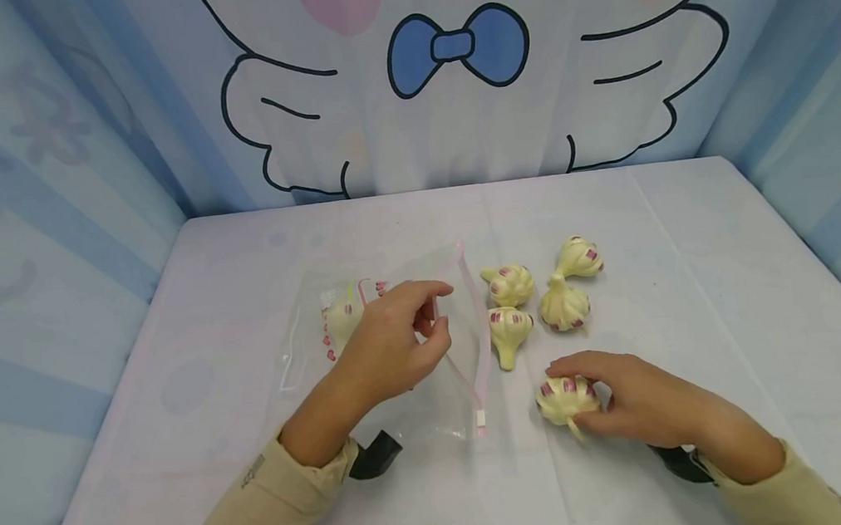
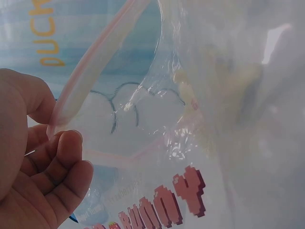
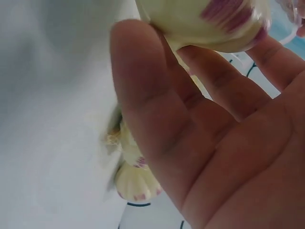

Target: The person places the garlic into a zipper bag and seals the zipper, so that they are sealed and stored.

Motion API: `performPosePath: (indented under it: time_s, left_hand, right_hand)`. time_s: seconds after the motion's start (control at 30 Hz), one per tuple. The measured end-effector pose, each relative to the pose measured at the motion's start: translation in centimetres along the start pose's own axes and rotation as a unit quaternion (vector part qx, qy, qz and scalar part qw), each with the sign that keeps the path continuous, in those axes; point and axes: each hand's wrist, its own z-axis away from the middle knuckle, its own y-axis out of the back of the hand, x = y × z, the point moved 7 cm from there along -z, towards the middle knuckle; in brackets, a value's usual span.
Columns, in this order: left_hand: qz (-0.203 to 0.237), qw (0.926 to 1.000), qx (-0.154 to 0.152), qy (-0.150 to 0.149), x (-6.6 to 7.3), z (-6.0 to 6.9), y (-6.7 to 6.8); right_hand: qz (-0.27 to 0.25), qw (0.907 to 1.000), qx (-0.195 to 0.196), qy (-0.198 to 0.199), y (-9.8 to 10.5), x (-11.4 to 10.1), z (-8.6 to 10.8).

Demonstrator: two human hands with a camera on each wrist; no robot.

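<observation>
- Pinching the pink-edged zip bag (image 1: 434, 420) by its rim, the person's L hand (image 1: 393, 340) has thumb & fingers closed on the plastic; the two pink strips stand parted nr that grip.
- Bag itself is on the white tablecloth (image 1: 692, 272), mouth toward the R, w/ a white slider (image 1: 481, 418) at the near end of the strip.
- R hand (image 1: 642, 397) grips a garlic bulb (image 1: 563, 396) btwn thumb & fingers, just off the bag's near R corner (whether it touches the cloth, can't tell).
- Two more bulbs (image 1: 509, 330) sit right beside the bag's mouth, one behind the other; another pair (image 1: 565, 304) is a bit farther R, also touching.
- Thru the plastic, a pale yellowish shape (image 1: 340, 318) shows, blurry; prob. garlic too.
- Bag's print incl. "BUNNY" (image 2: 164, 198) in red blocky caps.
- Beige sleeves (image 1: 262, 510) on both arms, dark wrist cams (image 1: 375, 456) below.
- Behind: curtain w/ blue bow tie (image 1: 456, 47).
</observation>
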Motion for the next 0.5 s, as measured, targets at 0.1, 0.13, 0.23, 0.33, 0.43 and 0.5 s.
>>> performPosePath:
  time_s: [0.1, 0.13, 0.23, 0.33, 0.43, 0.5]
  left_hand:
    - [0.000, 1.0000, -0.001, 0.002, 0.0, 0.0, 0.0]
    - [-0.001, 1.0000, -0.001, 0.002, 0.0, 0.0, 0.0]
    - [-0.001, 1.0000, -0.001, 0.002, 0.1, 0.1, 0.0]
    - [-0.001, 1.0000, 0.001, -0.001, 0.1, 0.1, 0.0]
    - [-0.004, 1.0000, 0.001, -0.001, 0.1, 0.1, -0.1]
    - [-0.005, 1.0000, 0.000, 0.001, 0.1, 0.1, -0.2]
  right_hand:
    - [-0.016, 0.9997, 0.015, 0.009, 0.5, -0.4, -0.1]
    - [-0.016, 0.9996, 0.018, 0.012, 0.7, -0.6, -0.2]
    - [-0.010, 0.9994, 0.027, 0.017, 1.1, -1.0, -0.6]
    - [-0.004, 0.9990, 0.040, 0.021, 1.6, -1.5, -1.0]
    - [0.005, 0.9985, 0.051, 0.019, 2.0, -2.0, -1.5]
    - [0.012, 0.9982, 0.056, 0.018, 2.2, -2.3, -1.9]
